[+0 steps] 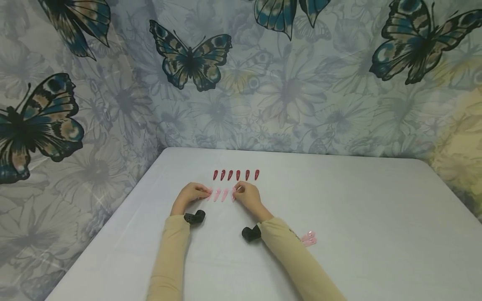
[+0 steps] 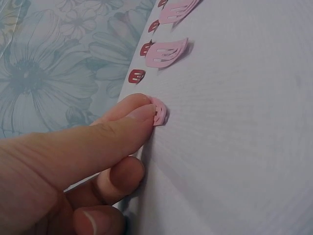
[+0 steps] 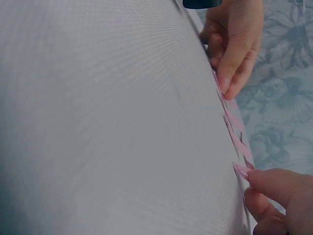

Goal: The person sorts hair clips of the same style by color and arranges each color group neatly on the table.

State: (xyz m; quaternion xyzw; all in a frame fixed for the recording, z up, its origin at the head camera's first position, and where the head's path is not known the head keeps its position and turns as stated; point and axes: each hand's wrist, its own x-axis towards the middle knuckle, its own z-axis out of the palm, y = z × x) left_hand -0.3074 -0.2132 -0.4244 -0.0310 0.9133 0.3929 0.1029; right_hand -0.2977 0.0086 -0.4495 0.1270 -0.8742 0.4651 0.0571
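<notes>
In the head view, my left hand is at the left end of a row of pink snap hair clips. Its thumb and finger pinch the end clip, whose slotted end shows past the fingertips in the left wrist view. My right hand pinches another pink hair clip at the row's right end, partly covered by the fingers. Between the hands lie two pink hair clips, one beside the other, both slightly slanted. Behind them runs a row of several dark red hair clips.
More pink hair clips lie in a small group beside the right sleeve. A white cloth covers the table. Butterfly-patterned fabric hangs behind and to the left. Black wrist cameras sit at both cuffs.
</notes>
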